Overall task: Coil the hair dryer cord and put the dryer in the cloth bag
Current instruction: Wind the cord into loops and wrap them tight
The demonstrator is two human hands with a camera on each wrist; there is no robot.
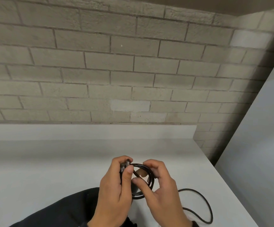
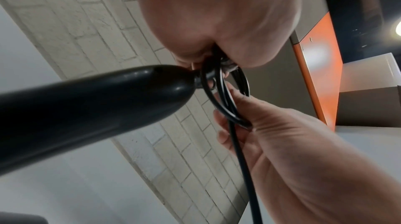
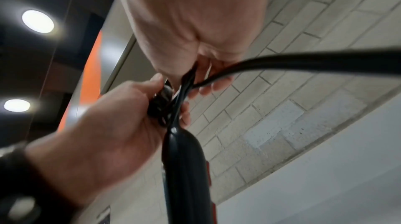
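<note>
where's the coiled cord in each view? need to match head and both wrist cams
Head: coiled cord low centre, held between left hand and right hand.
Left wrist: centre right, beyond the dryer handle.
Right wrist: seen edge-on at centre, above the handle.
Shared landmark: the pale brick wall shows behind the hands in all three.

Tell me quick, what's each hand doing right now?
Left hand: closed, gripping the coiled cord near the dryer.
Right hand: closed, pinching the cord loops.
</note>
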